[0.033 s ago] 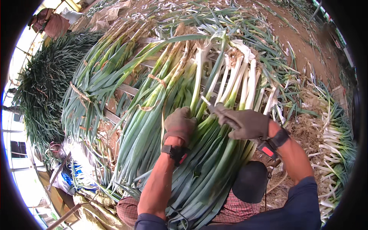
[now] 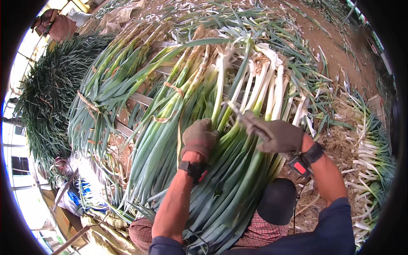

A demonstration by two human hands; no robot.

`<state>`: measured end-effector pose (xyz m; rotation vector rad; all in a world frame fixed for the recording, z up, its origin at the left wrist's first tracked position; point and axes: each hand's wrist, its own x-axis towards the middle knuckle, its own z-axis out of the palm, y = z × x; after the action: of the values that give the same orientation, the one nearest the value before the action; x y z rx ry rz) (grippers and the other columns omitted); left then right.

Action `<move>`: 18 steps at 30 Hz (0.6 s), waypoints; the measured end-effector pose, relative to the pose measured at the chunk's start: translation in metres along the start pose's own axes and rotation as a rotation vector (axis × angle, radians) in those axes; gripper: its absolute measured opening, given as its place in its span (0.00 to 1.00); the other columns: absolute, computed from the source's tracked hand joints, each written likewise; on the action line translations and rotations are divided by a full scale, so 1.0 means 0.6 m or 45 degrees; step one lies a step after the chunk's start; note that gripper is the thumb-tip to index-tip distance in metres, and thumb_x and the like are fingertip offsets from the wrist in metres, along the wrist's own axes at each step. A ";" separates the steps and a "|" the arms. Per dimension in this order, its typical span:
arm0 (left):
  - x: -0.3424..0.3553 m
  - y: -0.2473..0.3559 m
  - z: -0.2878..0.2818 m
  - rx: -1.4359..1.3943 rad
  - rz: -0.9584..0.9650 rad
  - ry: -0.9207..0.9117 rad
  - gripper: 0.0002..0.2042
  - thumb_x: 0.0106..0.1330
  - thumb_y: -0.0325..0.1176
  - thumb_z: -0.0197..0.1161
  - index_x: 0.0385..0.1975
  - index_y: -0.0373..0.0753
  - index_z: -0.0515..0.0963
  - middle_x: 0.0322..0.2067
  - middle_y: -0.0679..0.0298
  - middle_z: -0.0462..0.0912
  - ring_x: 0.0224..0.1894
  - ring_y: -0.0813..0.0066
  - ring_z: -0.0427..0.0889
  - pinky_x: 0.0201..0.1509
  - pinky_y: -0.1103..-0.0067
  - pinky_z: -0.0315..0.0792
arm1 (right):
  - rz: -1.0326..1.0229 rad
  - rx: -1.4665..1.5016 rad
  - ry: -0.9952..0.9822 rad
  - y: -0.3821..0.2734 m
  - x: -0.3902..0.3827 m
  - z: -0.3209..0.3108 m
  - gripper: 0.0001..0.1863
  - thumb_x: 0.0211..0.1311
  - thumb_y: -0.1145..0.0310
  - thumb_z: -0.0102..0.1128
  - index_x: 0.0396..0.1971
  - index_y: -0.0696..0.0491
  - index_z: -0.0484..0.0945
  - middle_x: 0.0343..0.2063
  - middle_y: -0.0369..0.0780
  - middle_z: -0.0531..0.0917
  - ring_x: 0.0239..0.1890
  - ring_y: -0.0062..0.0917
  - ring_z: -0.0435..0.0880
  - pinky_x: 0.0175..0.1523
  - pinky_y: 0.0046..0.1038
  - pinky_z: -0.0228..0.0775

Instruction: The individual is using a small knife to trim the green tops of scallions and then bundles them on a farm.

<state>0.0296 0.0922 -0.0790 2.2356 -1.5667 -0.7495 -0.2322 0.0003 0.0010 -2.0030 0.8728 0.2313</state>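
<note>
A large heap of long green onions (image 2: 157, 127) lies across in front of me, with white stems and roots at the far side and green leaves toward me. My gloved left hand (image 2: 199, 138) is closed around a green onion stalk (image 2: 219, 87) just below its white part. To its right, my gloved right hand (image 2: 278, 135) grips a knife-like tool; its pale blade (image 2: 235, 108) points up and left over the stems. Its handle is hidden in the glove. Several white stems (image 2: 261, 87) with roots stand out beyond the right hand.
A tied bundle of green onions (image 2: 91, 106) lies at the left on metal slats (image 2: 142, 99). A dark green leaf pile (image 2: 51, 93) stands farther left. Trimmed onions (image 2: 369, 165) lie in a row at the right, beside dry root scraps (image 2: 335, 148). My dark-capped knee (image 2: 277, 202) is close below.
My right hand and the blade have shifted slightly right. My left hand stays almost where it was on the stalk.
</note>
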 end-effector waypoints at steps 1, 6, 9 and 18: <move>-0.002 0.001 0.000 -0.055 -0.014 -0.077 0.10 0.61 0.40 0.72 0.35 0.43 0.84 0.38 0.54 0.88 0.41 0.46 0.88 0.48 0.58 0.79 | 0.087 -0.048 0.023 0.002 -0.020 -0.002 0.55 0.60 0.55 0.69 0.84 0.47 0.49 0.48 0.50 0.90 0.40 0.36 0.91 0.53 0.38 0.82; -0.019 0.008 0.010 -0.144 0.036 -0.128 0.12 0.63 0.43 0.73 0.38 0.42 0.85 0.41 0.53 0.88 0.45 0.47 0.87 0.50 0.57 0.79 | -0.140 0.010 0.033 0.008 -0.044 0.002 0.56 0.60 0.54 0.70 0.84 0.49 0.47 0.35 0.50 0.87 0.28 0.37 0.87 0.41 0.38 0.82; -0.037 0.015 0.014 -0.159 0.047 -0.168 0.16 0.66 0.47 0.70 0.47 0.46 0.88 0.43 0.52 0.89 0.44 0.51 0.88 0.51 0.62 0.80 | 0.124 -0.114 0.110 0.014 -0.004 -0.008 0.57 0.61 0.56 0.69 0.84 0.53 0.45 0.34 0.53 0.88 0.31 0.39 0.89 0.45 0.40 0.81; -0.071 0.033 0.020 0.059 0.179 -0.162 0.13 0.66 0.40 0.67 0.46 0.43 0.84 0.38 0.50 0.86 0.42 0.44 0.86 0.48 0.56 0.79 | 0.263 -0.260 0.487 0.089 0.198 -0.078 0.54 0.61 0.57 0.67 0.82 0.57 0.47 0.53 0.62 0.85 0.53 0.51 0.89 0.60 0.43 0.80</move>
<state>-0.0040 0.1254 -0.0683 2.1195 -1.7973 -0.8368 -0.1883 -0.1135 -0.0649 -2.1850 1.3480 0.0525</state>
